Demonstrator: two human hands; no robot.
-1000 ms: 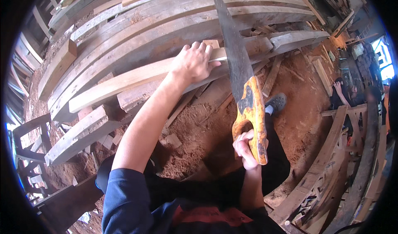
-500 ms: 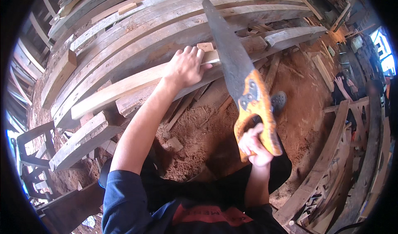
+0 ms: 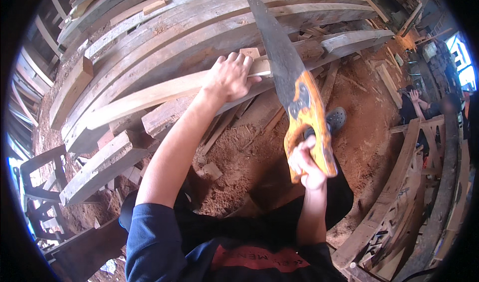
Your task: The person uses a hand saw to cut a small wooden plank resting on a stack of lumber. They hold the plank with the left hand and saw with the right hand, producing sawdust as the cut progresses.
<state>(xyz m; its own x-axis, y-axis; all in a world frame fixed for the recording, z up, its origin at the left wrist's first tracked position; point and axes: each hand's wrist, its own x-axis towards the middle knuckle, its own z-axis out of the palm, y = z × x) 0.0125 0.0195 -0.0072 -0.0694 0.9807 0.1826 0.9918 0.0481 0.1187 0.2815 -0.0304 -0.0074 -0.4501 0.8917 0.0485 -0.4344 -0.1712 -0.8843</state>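
We see a hand saw with a dark steel blade and worn orange wooden handle (image 3: 292,90) standing steeply across a pale, long sawn plank (image 3: 164,92); the blade crosses the plank near its right end, tip pointing up and away over the stacked beams. Our right hand (image 3: 307,164) is wrapped around the saw's handle, fingers closed through the grip, holding it below and nearer us than the plank, likely so the blade angles down into the cut. Our left hand (image 3: 229,77) lies palm down on the plank just left of the blade, fingers spread and flat, not curled around anything; we judge it is pressing the plank steady and keeping clear of the teeth. The plank rests tilted on a pile of weathered grey curved timbers (image 3: 199,27) behind it, which props it at working height. Below the plank lies reddish sawdust ground (image 3: 249,157) with offcuts, and a grey shoe (image 3: 337,117) just right of the saw handle. Far right of the plank, another person (image 3: 414,105) crouches.
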